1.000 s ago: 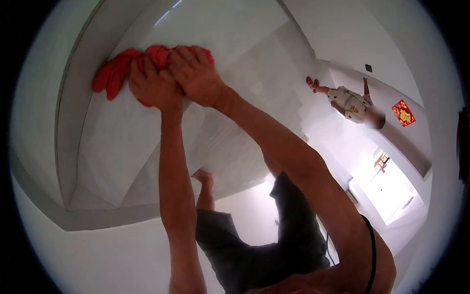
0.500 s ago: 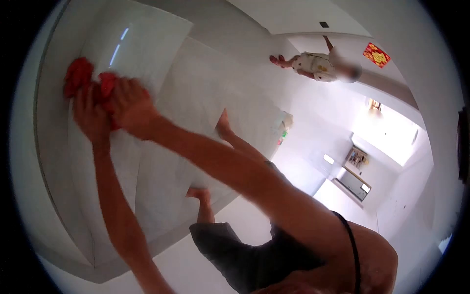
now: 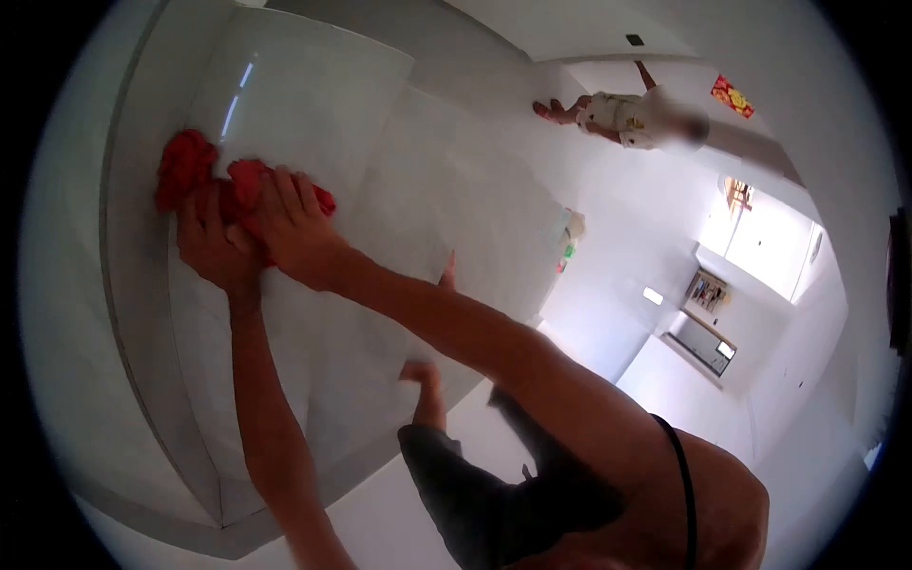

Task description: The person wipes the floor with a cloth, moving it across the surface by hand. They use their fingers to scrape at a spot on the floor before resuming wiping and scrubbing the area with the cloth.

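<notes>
A bunched red cloth [image 3: 187, 163] lies against a smooth, glossy grey surface near its edge at the upper left. My left hand [image 3: 217, 249] is on the lower part of the cloth, its fingers curled over it. Right beside it, my right hand [image 3: 299, 233] presses on the cloth's right part, fingers bent onto the red fabric. Red folds stick out past the fingertips of both hands. The palms' undersides are hidden.
A grey raised border [image 3: 142, 285] runs along the left. My bare foot [image 3: 423, 372] and dark shorts [image 3: 465, 499] show below my right arm. Another person [image 3: 617, 119] stands at the upper right. A small pile of items [image 3: 570, 237] lies at centre right.
The whole view has shifted, so the cloth, hands and surface appear farther right and slightly lower. Both hands remain on the cloth. My feet are now less visible behind my right arm.
</notes>
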The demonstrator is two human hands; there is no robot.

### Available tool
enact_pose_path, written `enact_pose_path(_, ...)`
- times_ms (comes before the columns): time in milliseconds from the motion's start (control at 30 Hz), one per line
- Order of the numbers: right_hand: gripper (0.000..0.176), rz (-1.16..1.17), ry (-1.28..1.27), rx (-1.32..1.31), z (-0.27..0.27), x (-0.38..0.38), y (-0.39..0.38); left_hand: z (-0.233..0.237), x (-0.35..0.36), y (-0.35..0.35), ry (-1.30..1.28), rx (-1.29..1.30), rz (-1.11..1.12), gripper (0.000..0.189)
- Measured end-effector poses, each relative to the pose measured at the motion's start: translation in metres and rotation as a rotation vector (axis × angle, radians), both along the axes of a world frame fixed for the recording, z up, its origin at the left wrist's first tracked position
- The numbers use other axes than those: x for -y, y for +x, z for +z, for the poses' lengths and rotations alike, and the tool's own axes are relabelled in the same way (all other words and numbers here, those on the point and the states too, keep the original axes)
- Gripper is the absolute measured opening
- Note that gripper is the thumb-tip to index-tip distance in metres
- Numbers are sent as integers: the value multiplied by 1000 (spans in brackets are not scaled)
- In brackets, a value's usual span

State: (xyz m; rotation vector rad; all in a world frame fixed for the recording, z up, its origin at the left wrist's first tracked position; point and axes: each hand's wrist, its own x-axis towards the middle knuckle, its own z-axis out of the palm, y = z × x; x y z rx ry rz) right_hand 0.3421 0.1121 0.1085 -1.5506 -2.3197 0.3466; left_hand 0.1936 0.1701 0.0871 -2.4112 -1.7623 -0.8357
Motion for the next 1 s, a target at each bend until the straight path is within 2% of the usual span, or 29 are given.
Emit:
enact_pose_path(33, 60, 0, 24, 27, -1, 2, 4, 1, 0, 1, -11, 10, 1, 42)
enact_pose_path(233, 46, 5, 128, 57, -3, -10, 10, -18, 11, 0, 34, 13, 11, 40)
enact_pose_path(333, 37, 0, 140, -151, 3, -28, 7, -19, -7, 6, 63, 61, -35, 39)
enact_pose_path(433, 33, -51, 200, 17, -26, -37, -5, -22, 3, 17, -10, 29, -31, 41)
enact_pose_path(533, 33, -135, 148, -237, -58, -46, -6, -49, -8, 6, 6, 73, -83, 42)
enact_pose_path(700, 37, -57, 136, -156, -53, -43, -2, -61, -18, -14, 2, 25, -220, 41)
enact_pose_path(800, 35, -82, 138, -100, -50, -48, 0, -52, -27, -17, -163, 240, -312, 43)
enact_pose_path(900, 34, -53, 65, -93, -35, -49, -5, -45, -18, -21, -132, 0, -180, 43)
enact_pose_path(967, 37, -29, -16, -136, -31, -57, -4, -41, -23, -23, -219, 119, -216, 43)
enact_pose_path(1000, 39, -14, -84, -187, -29, -57, -7, -38, -26, -22, -176, 167, -228, 42)
